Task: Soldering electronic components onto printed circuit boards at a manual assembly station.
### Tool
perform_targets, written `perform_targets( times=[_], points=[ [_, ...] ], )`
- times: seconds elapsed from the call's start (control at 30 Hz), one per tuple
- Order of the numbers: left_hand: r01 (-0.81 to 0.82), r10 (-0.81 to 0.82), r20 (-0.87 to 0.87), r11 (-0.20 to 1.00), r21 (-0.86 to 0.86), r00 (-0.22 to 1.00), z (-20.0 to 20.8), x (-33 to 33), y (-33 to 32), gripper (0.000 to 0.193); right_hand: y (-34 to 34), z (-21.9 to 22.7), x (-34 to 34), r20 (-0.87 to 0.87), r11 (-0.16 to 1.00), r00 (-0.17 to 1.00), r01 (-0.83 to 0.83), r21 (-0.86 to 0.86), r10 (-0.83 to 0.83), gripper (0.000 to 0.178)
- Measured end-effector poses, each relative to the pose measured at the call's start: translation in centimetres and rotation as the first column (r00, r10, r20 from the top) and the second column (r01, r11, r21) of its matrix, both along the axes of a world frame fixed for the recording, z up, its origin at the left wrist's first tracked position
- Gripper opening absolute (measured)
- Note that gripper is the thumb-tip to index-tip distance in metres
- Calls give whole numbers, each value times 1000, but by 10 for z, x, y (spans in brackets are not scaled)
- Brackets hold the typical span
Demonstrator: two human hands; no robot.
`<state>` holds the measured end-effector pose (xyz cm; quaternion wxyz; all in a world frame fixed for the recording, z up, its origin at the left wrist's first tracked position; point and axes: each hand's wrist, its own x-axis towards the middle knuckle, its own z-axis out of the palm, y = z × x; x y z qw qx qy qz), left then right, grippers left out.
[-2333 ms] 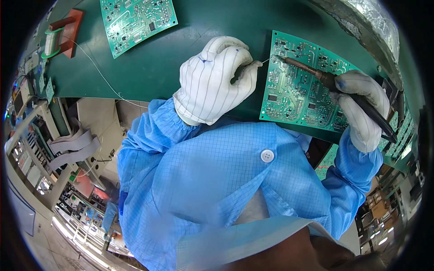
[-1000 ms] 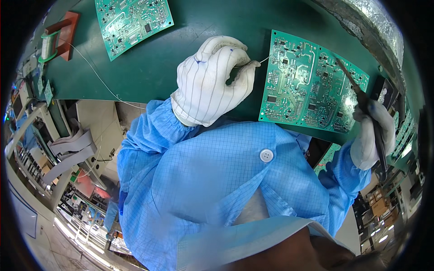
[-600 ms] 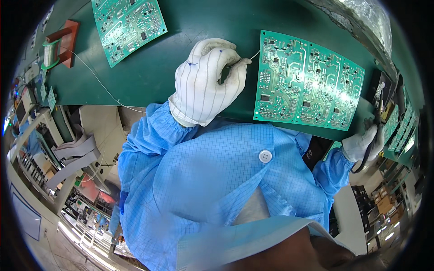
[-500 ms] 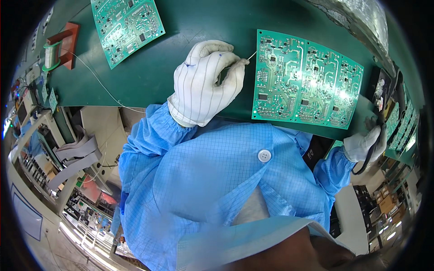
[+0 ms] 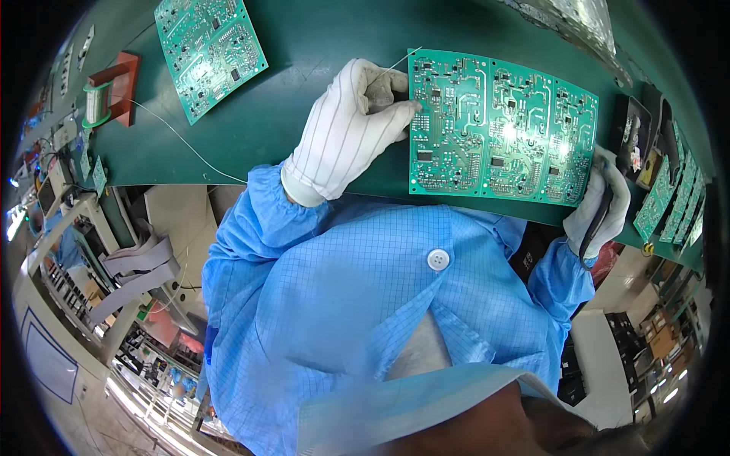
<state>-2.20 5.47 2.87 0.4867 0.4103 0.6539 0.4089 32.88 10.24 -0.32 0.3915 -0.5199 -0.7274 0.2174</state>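
A green circuit board panel (image 5: pixel 494 125) with several chips lies before me on the table. At its left edge my left hand (image 5: pixel 346 125), in a white striped glove, is closed in a pinch on a thin solder wire (image 5: pixel 401 61). The wire's end sticks up by the board's upper left corner, and its other stretch trails behind my sleeve to a spool (image 5: pixel 97 104) on a red-brown stand. At the board's right edge, my gloved right hand (image 5: pixel 608 199) is closed around a soldering iron, whose black cord (image 5: pixel 590 237) hangs below; its tip is hidden.
A second circuit board panel (image 5: pixel 211 57) lies at the far left on the green table (image 5: pixel 304 30). Beyond my right hand stands a black holder (image 5: pixel 633 137), with several smaller boards (image 5: pixel 660 205) past it. Clear plastic wrapping (image 5: pixel 582 26) lies at the far right.
My right hand has moved left, from beside the black holder to the board's right edge. My left hand now meets the board's left edge, and the solder wire's end points higher.
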Motion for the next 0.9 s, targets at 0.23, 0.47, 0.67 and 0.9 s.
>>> perform_targets(
  times=[0.23, 0.47, 0.67, 0.9],
  points=[
    [10, -4, 196, 999, -31, 981, 7, -23, 2, 31, -9, 8, -21, -84, 996, 994, 75, 57, -71, 30],
    [-22, -20, 365, 994, 109, 931, -6, -32, 0, 30, -4, -4, -29, -190, 987, 972, 150, 62, -136, 29],
    [-40, -26, 432, 989, 144, 901, -11, -33, -2, 30, -3, -4, -30, -385, 992, 914, 114, -51, -125, 35],
    [-42, -37, 468, 986, 159, 883, -13, -35, -4, 29, -1, -5, -30, -376, 995, 921, 96, -32, -101, 39]
  ],
)
